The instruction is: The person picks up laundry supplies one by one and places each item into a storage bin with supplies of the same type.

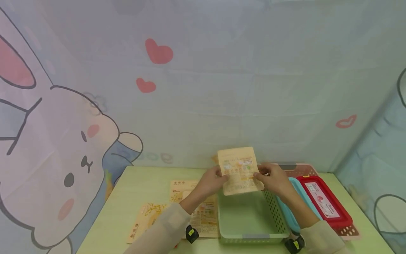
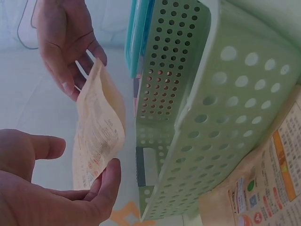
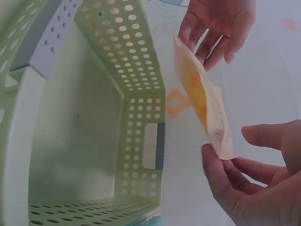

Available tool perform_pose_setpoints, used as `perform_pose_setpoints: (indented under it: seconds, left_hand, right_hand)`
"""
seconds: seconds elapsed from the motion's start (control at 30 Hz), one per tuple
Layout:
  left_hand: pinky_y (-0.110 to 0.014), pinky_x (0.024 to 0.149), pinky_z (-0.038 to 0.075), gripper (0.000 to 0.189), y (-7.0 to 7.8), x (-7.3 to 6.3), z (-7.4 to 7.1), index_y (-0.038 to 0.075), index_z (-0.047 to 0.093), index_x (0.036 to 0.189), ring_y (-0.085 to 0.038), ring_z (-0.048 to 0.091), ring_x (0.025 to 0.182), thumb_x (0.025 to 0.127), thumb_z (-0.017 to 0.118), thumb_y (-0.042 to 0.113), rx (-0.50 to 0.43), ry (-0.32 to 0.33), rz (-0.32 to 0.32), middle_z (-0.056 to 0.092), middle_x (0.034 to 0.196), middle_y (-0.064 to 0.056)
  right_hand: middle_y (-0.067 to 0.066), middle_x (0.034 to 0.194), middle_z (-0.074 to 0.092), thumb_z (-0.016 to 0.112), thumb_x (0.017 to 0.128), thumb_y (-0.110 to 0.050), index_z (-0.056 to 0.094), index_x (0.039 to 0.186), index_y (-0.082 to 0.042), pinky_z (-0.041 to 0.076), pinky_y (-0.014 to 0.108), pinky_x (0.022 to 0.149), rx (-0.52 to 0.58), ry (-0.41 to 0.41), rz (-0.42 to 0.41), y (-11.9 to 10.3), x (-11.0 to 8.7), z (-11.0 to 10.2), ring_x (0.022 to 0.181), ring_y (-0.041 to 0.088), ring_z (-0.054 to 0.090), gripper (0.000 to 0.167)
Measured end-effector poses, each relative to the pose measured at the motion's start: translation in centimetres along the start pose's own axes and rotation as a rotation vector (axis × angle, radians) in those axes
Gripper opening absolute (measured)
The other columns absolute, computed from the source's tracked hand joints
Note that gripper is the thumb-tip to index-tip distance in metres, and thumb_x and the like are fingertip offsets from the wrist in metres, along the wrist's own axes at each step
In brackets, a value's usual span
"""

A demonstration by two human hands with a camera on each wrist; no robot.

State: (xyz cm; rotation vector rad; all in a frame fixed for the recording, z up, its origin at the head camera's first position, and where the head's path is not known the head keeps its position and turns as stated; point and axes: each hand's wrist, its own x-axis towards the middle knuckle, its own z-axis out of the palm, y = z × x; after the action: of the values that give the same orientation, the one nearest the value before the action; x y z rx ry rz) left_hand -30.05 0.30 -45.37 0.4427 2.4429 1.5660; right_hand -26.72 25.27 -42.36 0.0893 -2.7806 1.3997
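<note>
Both hands hold a flat, cream-coloured printed food pouch (image 1: 239, 171) up over the green basket. At its left edge, the left hand (image 1: 211, 180) has its fingers behind the pouch and its thumb on the front side. The right hand (image 1: 275, 179) grips the opposite edge likewise. In the right wrist view the pouch (image 3: 207, 101) is seen edge-on, with yellow print on its back, and the right thumb (image 3: 265, 134) stands a little off its face. The left wrist view shows the pouch (image 2: 96, 132) slightly bowed between the hands. Below is the green perforated basket (image 1: 247, 215), its floor bare.
More cream pouches lie left of the basket: a yellow-printed pouch (image 1: 149, 215) and another pouch (image 1: 206, 218) partly under the left forearm. At right, a pink basket (image 1: 304, 169) holds a red-framed item (image 1: 326, 201) and a light-blue item (image 1: 299, 190). A printed cloth (image 1: 253, 70) hangs behind the table.
</note>
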Motion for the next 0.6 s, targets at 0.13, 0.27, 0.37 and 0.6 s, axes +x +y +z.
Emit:
perform_pose_setpoints:
  seconds: [0.13, 0.27, 0.37, 0.6]
  left_hand:
    - [-0.029, 0.046, 0.032, 0.035, 0.0, -0.3, 0.1, 0.004, 0.049, 0.091, -0.014, 0.044, 0.052, 0.109, 0.061, 0.031, 0.003, -0.026, 0.013, 0.044, 0.062, 0.003]
    - [-0.03, 0.047, 0.031, 0.035, 0.1, -0.4, 0.3, 0.005, 0.047, 0.087, -0.013, 0.037, 0.051, 0.109, 0.061, 0.03, 0.006, -0.026, 0.014, 0.045, 0.064, 0.001]
    - [-0.03, 0.048, 0.031, 0.036, 0.0, -0.5, 0.3, 0.006, 0.047, 0.086, -0.012, 0.032, 0.05, 0.108, 0.062, 0.029, 0.013, -0.03, 0.009, 0.04, 0.062, 0.002]
    - [-0.029, 0.046, 0.028, 0.04, -0.6, -0.6, 0.3, 0.01, 0.044, 0.079, -0.011, 0.026, 0.049, 0.108, 0.063, 0.03, 0.026, -0.065, -0.032, 0.034, 0.058, 0.005]
  right_hand:
    - [0.016, 0.108, 0.067, 0.068, 0.105, -0.021, 0.07, 0.124, 0.006, 0.058, 0.038, 0.066, -0.038, -0.023, 0.005, 0.4, 0.0, 0.0, 0.09, 0.027, 0.063, 0.032]
    - [0.016, 0.11, 0.067, 0.067, 0.106, -0.025, 0.07, 0.122, 0.007, 0.056, 0.042, 0.07, -0.085, -0.067, 0.016, 0.8, 0.1, 0.0, 0.092, 0.027, 0.063, 0.036]
    - [0.02, 0.117, 0.068, 0.067, 0.106, -0.027, 0.068, 0.127, 0.009, 0.06, 0.046, 0.075, -0.082, -0.1, 0.046, 1.1, 0.1, 0.2, 0.095, 0.03, 0.067, 0.041]
    - [0.025, 0.126, 0.066, 0.067, 0.106, -0.031, 0.06, 0.138, 0.012, 0.061, 0.045, 0.076, -0.044, -0.145, 0.083, 1.7, 0.2, 1.0, 0.089, 0.027, 0.069, 0.054]
